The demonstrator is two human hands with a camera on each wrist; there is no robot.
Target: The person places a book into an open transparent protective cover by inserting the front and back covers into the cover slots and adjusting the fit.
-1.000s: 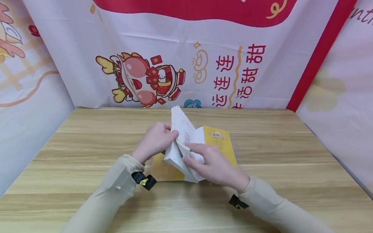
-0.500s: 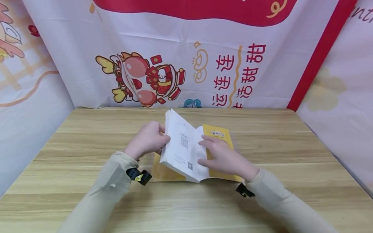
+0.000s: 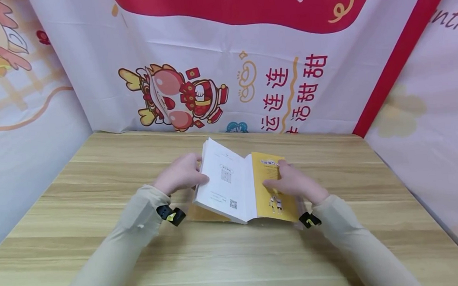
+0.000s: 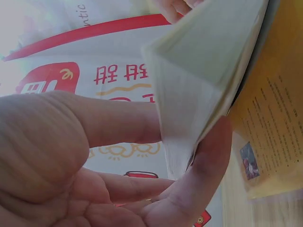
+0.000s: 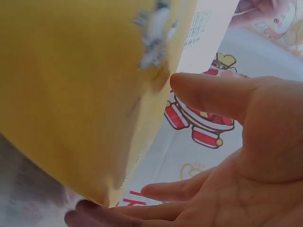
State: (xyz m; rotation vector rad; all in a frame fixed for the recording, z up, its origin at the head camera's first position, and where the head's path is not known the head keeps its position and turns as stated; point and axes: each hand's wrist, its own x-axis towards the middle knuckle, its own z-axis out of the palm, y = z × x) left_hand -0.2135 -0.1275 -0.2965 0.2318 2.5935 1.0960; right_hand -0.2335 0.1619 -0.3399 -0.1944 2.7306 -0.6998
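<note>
A paperback book (image 3: 225,185) lies open on the wooden table, its spine towards the middle. My left hand (image 3: 180,174) grips the raised block of white pages at its outer edge, thumb on the printed page. In the left wrist view the page block (image 4: 189,85) sits between thumb and fingers, with the orange-yellow cover (image 4: 270,109) hanging apart beneath. My right hand (image 3: 298,183) touches the yellow inner flap (image 3: 263,205) on the right side. Seen from the right wrist, its thumb meets the bent flap (image 5: 80,94), while mostly straight fingers reach the flap's lower edge.
The wood-grain table (image 3: 221,263) extends around the book. A white and red printed cloth (image 3: 222,41) hangs behind its far edge, with more printed cloth on the left and right sides. Dark straps (image 3: 170,214) are on both wrists.
My right hand has left the white pages and moved right onto the yellow flap. My left hand has shifted slightly left and gathered the pages, which lean left, opening the book wider.
</note>
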